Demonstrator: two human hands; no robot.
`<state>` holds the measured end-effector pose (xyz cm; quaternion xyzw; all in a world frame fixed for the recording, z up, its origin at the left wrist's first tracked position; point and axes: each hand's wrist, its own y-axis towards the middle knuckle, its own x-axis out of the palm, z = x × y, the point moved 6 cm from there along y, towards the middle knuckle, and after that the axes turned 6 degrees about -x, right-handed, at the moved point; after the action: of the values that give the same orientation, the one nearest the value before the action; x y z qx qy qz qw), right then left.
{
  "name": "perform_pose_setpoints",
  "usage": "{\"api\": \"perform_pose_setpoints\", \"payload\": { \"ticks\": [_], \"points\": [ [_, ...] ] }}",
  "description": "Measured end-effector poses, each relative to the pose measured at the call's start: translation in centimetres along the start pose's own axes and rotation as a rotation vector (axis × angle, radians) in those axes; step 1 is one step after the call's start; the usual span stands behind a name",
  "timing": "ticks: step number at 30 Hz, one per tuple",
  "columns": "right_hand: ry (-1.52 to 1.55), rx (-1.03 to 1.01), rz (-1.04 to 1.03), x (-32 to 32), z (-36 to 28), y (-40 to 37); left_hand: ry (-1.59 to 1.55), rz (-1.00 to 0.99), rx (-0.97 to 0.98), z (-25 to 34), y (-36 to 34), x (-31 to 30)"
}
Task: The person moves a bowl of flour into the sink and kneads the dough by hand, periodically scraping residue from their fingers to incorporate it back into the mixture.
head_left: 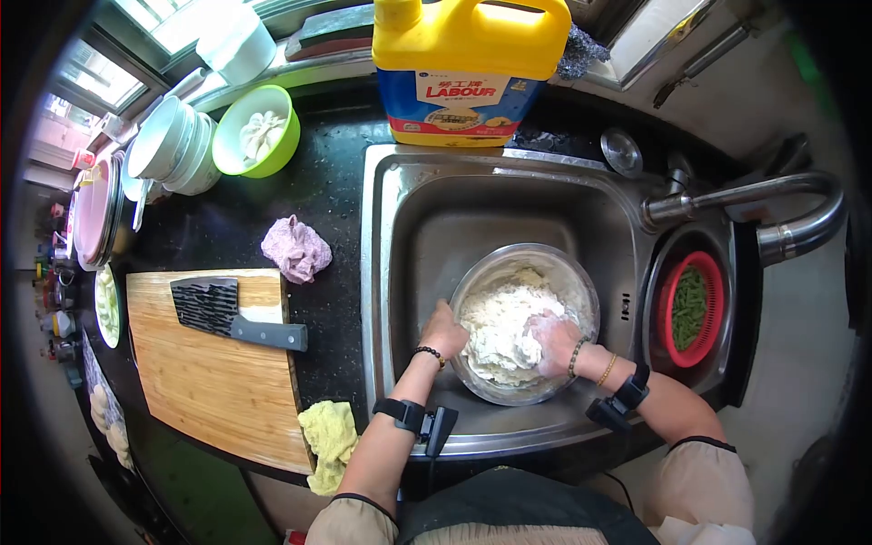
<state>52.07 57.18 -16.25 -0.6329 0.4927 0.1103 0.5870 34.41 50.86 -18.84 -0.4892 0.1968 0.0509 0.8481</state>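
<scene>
A stainless-steel mixing bowl [589, 295] sits in the large sink basin, holding a white, crumbly floury dough [498, 329]. My left hand [443, 331] grips the bowl's left rim, thumb side up, fingers partly hidden by the wall. Inside the bowl, on the right, my right hand [552, 343] is coated in flour, its fingers curled into the dough and partly covered by it. Both wrists wear beaded bracelets and black straps with small devices.
The sink [391, 218] has a faucet [772, 195] at right, above a red basket [668, 313] of green beans. A cleaver [241, 313] lies on a wooden cutting board [200, 391]. Nearby are a pink cloth [296, 249], a yellow cloth [329, 443], a green bowl [286, 150] and a large yellow jug [468, 54].
</scene>
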Motion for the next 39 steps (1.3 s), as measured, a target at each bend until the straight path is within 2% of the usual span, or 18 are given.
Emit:
{"api": "perform_pose_setpoints", "payload": {
  "ticks": [2,4,8,11,15,20,24,26,29,36,38,39],
  "points": [
    [0.084,0.001,-0.001,0.1,-0.7,-0.9,0.003,-0.067,-0.026,-0.2,0.0,0.4],
    [0.046,0.037,0.072,0.8,-1.0,-1.6,-0.029,0.081,0.033,-0.4,0.3,0.3],
    [0.029,0.056,0.030,4.5,-1.0,-0.7,-0.035,0.058,0.016,-0.6,0.6,0.6],
    [0.023,0.159,0.055,2.5,-2.7,-0.1,-0.024,0.057,-0.002,-0.4,0.4,0.6],
    [-0.053,0.171,0.052,2.0,-3.7,1.5,-0.046,0.072,-0.027,-0.2,0.2,0.5],
    [-0.090,0.259,0.044,2.8,-2.6,4.0,-0.024,0.089,-0.049,-0.1,0.0,0.4],
    [-0.122,0.189,0.048,1.6,-2.4,4.9,-0.007,0.077,-0.041,-0.5,0.6,0.8],
    [-0.156,0.132,0.119,2.5,-1.6,5.7,0.005,0.086,-0.029,-0.4,0.5,0.9],
    [-0.140,0.124,0.064,2.2,-0.9,6.4,0.000,0.139,-0.038,-0.4,-0.3,0.6],
    [-0.330,-0.050,0.139,1.0,-1.2,8.3,-0.092,0.319,-0.074,-3.4,-1.7,2.7],
    [-0.375,-0.046,0.118,1.0,-1.9,7.9,-0.503,0.089,-0.273,-5.0,-2.4,4.9],
    [-0.404,-0.065,0.171,1.4,-2.5,7.4,-0.490,0.095,-0.265,-5.9,-2.7,5.6]
  ]
}}
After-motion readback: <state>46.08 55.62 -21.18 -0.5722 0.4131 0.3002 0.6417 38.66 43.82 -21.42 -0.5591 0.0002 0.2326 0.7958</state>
